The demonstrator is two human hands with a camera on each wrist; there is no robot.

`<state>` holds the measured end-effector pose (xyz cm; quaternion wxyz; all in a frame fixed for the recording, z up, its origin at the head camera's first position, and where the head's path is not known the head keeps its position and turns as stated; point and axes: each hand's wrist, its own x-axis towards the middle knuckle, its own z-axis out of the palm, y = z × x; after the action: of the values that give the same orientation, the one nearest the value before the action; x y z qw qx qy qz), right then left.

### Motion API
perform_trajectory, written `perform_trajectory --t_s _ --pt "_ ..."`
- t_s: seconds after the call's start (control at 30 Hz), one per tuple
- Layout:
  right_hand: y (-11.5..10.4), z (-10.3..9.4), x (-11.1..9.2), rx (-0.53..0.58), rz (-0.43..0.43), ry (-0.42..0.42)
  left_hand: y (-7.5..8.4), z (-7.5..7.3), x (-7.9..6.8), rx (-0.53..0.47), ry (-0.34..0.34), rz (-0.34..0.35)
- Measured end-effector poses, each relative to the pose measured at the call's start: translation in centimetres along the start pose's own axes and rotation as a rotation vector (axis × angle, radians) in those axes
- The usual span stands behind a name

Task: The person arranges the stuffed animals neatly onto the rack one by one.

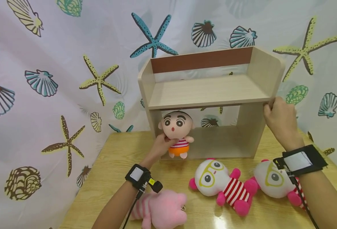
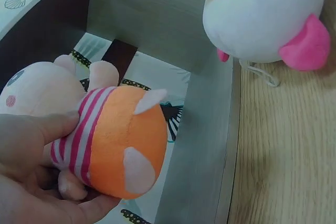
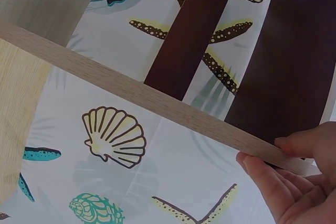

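Observation:
My left hand (image 1: 163, 145) grips a plush boy doll (image 1: 179, 142) around its body, thumb across the pink-striped shirt. The doll is upright in the head view, at the left of the shelf's lower compartment, its orange shorts (image 2: 123, 140) and feet pointing outward in the left wrist view. A small wooden shelf (image 1: 208, 90) with two levels stands on the table. With thumb and fingers my right hand (image 1: 281, 119) pinches the front edge of the shelf's right side panel (image 3: 157, 100), just below the middle board.
Two panda plushes with yellow glasses lie before the shelf: one in the middle (image 1: 228, 184), another (image 1: 274, 181) partly behind my right forearm. A pink striped plush (image 1: 165, 208) lies near my left forearm. A shell-patterned cloth (image 1: 71, 47) hangs behind the wooden table (image 1: 119, 159).

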<state>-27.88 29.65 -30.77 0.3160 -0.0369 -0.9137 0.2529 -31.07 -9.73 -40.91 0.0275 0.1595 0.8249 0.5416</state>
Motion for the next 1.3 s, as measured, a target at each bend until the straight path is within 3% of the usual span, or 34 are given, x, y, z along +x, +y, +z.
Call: perform_trajectory --t_s 0.17,0.3,0.57,0.8,0.93,1.17,1.3 --pt "0.0 0.0 0.0 -0.003 -0.005 -0.007 -0.3 0.8 1.3 -0.067 0.049 -0.027" --pt "-0.1 0.1 0.0 -0.003 -0.005 -0.008 -0.6 1.3 2.2 -0.092 0.139 -0.074" --pt "-0.3 0.1 -0.1 -0.005 -0.010 -0.006 -1.1 1.9 3.5 -0.121 0.194 -0.054" --pt "-0.1 0.3 -0.1 -0.009 -0.012 -0.004 -1.8 2.4 5.0 -0.118 0.293 -0.085" --pt "0.0 0.3 0.0 -0.009 -0.017 0.005 -2.4 2.6 5.7 -0.090 0.308 -0.067" --pt "0.0 0.3 -0.1 -0.011 -0.028 0.006 -3.0 3.0 6.3 -0.137 0.329 -0.151" --pt "0.0 0.1 -0.1 -0.016 -0.038 0.018 -3.3 3.2 6.9 -0.129 0.375 -0.143"
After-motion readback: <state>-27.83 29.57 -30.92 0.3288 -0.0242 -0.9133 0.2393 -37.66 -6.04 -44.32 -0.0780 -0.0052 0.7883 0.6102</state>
